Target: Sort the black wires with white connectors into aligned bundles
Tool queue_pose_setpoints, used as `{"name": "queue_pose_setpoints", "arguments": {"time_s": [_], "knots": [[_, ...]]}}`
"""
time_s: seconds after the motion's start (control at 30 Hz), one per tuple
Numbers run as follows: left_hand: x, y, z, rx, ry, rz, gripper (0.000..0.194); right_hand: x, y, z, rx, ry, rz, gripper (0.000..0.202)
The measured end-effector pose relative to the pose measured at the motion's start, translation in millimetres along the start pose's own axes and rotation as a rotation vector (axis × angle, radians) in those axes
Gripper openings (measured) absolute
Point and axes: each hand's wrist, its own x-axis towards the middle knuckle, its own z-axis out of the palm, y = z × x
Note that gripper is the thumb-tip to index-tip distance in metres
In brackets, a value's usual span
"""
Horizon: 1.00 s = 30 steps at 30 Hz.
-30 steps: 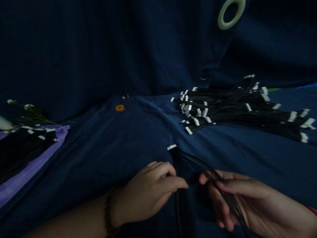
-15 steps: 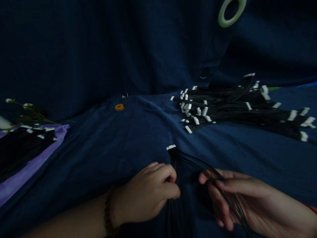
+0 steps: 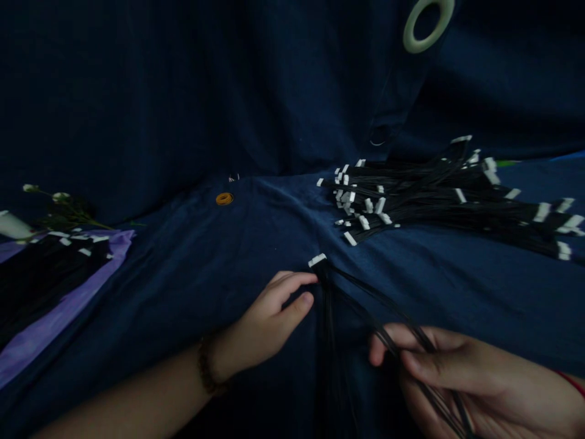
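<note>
A white connector (image 3: 317, 261) with black wires (image 3: 327, 329) lies on the dark blue cloth in front of me. Some of its wires hang straight down toward me; others slant off to the right. My left hand (image 3: 274, 311) is just left of the connector, thumb and fingers apart, fingertips close to the wires; whether they touch I cannot tell. The slanting wires run through my right hand (image 3: 457, 372), held between thumb and fingers. Their lower ends pass out of view at the bottom.
A heap of black cables (image 3: 425, 195) with white connectors lies back right. More cables rest on purple wrapping (image 3: 86, 299) at left, near white flowers (image 3: 61, 197). A small orange-yellow ring-shaped roll (image 3: 224, 199) sits farther back. A pale ring (image 3: 428, 27) shows at the top.
My left hand has opened from its closed pose on the wires and moved slightly up and left. The connector has shifted a little away from me. My right hand still holds its wires.
</note>
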Motion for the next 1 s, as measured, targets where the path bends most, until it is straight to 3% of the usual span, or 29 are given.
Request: {"name": "queue_pose_setpoints", "arguments": {"time_s": [0.13, 0.2, 0.27, 0.37, 0.53, 0.67, 0.8, 0.83, 0.9, 1.0], "knots": [[4, 9, -2.1, -0.748, -0.035, -0.117, 0.022, 3, 6, -2, -0.095, 0.056, 0.011, 0.032], [3, 11, -2.7, -0.938, -0.127, -0.155, 0.022, 4, 8, -2, -0.13, 0.062, 0.006, 0.034], [2, 11, -2.9, -0.958, -0.195, -0.168, 0.028, 4, 9, -1, -0.142, 0.062, -0.006, 0.033], [1, 8, -2.6, -0.949, -0.185, -0.155, 0.031, 4, 8, -2, -0.154, 0.062, -0.019, 0.03], [2, 6, -2.3, -0.95, -0.164, -0.236, 0.02, 3, 6, -7, -0.099, 0.037, 0.038, 0.029], [2, 8, -0.9, -0.929, -0.162, -0.219, 0.014, -3, 1, -9, -0.044, 0.042, 0.026, 0.031], [2, 11, 0.1, -0.941, -0.077, -0.257, 0.017, -20, -9, -19, -0.252, 0.058, 0.112, 0.045], [2, 11, 0.0, -0.95, -0.054, -0.269, 0.018, -26, -12, -22, -0.362, 0.113, 0.147, 0.046], [3, 12, -0.3, -0.967, -0.018, -0.286, 0.019, -40, -16, -30, -0.657, 0.342, 0.153, 0.05], [4, 11, -0.9, -0.992, 0.025, -0.31, 0.019, -64, -18, -38, -1.131, 0.728, 0.027, 0.059]]}}
